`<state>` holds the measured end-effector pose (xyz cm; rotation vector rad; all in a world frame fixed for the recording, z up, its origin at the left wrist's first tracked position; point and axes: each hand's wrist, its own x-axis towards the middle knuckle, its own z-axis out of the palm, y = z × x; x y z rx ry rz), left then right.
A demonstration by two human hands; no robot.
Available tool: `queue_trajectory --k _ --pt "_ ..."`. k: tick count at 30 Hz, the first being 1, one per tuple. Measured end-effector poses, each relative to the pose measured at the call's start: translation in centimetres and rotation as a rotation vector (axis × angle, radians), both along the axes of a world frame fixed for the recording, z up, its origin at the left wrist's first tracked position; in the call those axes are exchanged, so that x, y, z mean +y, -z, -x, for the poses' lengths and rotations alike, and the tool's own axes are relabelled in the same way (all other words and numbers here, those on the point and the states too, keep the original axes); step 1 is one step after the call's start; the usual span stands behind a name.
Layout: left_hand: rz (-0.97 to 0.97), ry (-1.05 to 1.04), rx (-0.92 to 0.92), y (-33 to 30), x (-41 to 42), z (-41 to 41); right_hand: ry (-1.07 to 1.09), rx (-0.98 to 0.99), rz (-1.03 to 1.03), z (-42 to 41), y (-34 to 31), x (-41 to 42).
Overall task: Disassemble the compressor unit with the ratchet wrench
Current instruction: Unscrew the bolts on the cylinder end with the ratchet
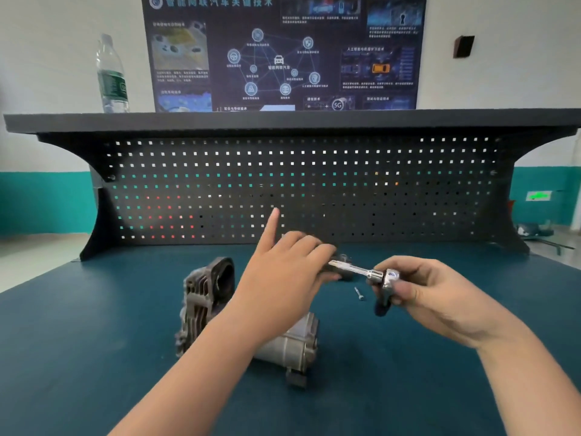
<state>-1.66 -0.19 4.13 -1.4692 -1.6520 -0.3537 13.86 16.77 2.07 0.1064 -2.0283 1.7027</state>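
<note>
Two bare forearms reach in from the bottom edge over the blue-green bench (94, 357). The left hand (284, 272) is raised above the compressor (201, 306), its index finger pointing up and away while the other fingers curl over the dark end of the wrench (361, 272); that end is mostly hidden under the knuckles. The right hand (421, 291) pinches the wrench's chrome head between thumb and fingertips, with a dark part hanging just below the grip. The wrench's shiny shaft spans the gap between the two hands, held in the air above the bench. The compressor rests on the bench under the left forearm: a dark finned casting with an oval opening stands at its left, and a lighter grey round body lies toward the right, partly covered by the arm. A small bolt (359, 293) lies loose on the bench between the hands, just beside the right fingers and apart from the compressor. Behind stands a black pegboard (314, 184) under a dark shelf (283, 121). A clear bottle (111, 77) with a green label stands upright on the shelf's left side. A dark poster (283, 51) hangs on the wall above.
</note>
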Motion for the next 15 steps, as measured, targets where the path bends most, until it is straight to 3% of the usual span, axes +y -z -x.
queue_trajectory --k 4,9,15 --pt "-0.049 0.011 -0.146 2.1 -0.2 0.5 -0.017 -0.084 0.038 1.0 0.4 -0.4" --pt "-0.022 -0.055 -0.416 4.5 0.1 0.9 -0.243 -0.173 0.441 2.0 1.1 -1.3" --pt "-0.048 0.002 -0.565 4.8 -0.4 1.8 -0.311 -0.199 0.707 3.2 1.4 -2.5"
